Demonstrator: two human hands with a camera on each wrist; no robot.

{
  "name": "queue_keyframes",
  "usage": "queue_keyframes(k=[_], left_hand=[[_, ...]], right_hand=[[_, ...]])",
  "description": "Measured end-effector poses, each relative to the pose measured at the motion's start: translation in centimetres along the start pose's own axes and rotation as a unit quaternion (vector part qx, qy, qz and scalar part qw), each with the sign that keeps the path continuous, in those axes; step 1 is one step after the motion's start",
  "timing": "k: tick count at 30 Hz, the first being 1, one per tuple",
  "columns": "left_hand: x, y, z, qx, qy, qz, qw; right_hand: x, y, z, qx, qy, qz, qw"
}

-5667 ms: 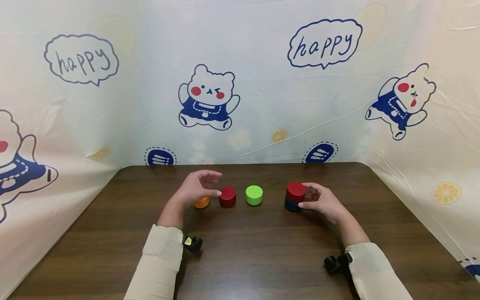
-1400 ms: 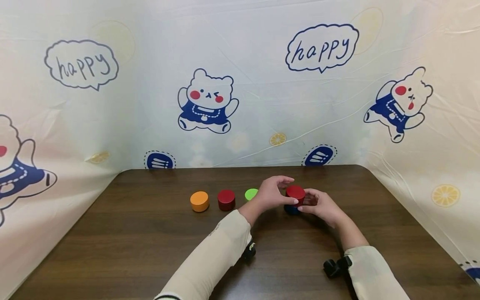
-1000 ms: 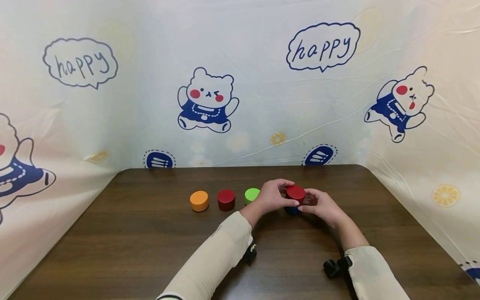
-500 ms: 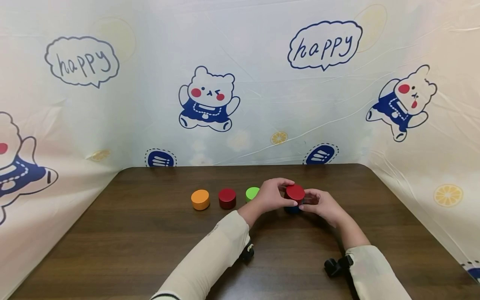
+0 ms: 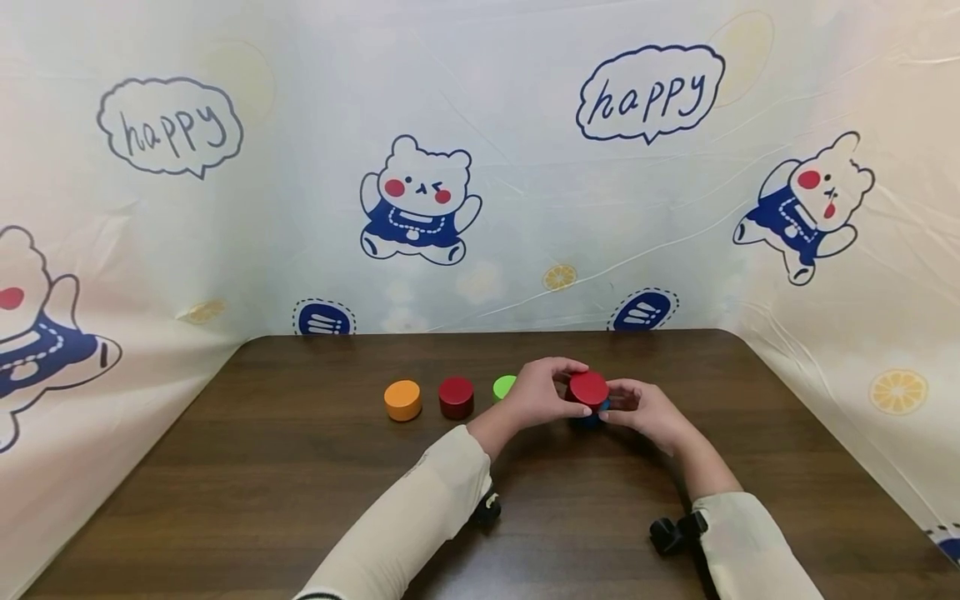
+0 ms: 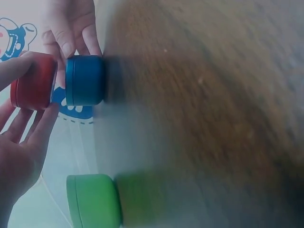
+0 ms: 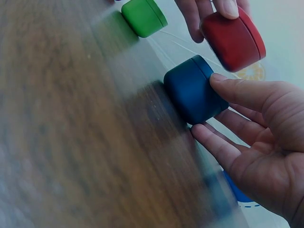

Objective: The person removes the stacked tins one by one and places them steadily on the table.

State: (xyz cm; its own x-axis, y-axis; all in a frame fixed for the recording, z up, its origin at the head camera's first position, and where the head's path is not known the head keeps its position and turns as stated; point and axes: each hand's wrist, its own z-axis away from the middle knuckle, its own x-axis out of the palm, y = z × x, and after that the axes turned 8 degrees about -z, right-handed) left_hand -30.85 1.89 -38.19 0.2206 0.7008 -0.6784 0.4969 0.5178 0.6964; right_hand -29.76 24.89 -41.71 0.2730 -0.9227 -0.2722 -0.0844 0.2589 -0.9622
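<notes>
My left hand (image 5: 534,395) grips a small round red tin (image 5: 588,388) between thumb and fingers. In the left wrist view this tin is raised a little above a blue tin (image 6: 85,80), with a gap between them. The blue tin stands upright on the table, its lid seam near the top. My right hand (image 5: 651,415) pinches the blue tin from the right, thumb on the near side and fingers behind. In the head view the red tin hides most of the blue one.
Left of my hands, a green tin (image 5: 504,387), a dark red tin (image 5: 456,398) and an orange tin (image 5: 402,400) stand in a row on the brown wooden table (image 5: 315,467). A printed cloth (image 5: 510,167) hangs behind the table. My left wrist partly covers the green tin.
Since the earliest frame, my left hand has moved right from beside the orange tin to the stacked red tin. It now has that tin lifted slightly leftward off the blue one. My right hand stays.
</notes>
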Motion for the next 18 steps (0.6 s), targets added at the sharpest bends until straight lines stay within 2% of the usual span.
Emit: queue_keyframes(k=[18], left_hand=[[-1.1,0.6,1.3,-0.006,0.0,0.049,0.9988]], right_hand=[[0.1,-0.2,0.1,0.012,0.002,0.003,1.0]])
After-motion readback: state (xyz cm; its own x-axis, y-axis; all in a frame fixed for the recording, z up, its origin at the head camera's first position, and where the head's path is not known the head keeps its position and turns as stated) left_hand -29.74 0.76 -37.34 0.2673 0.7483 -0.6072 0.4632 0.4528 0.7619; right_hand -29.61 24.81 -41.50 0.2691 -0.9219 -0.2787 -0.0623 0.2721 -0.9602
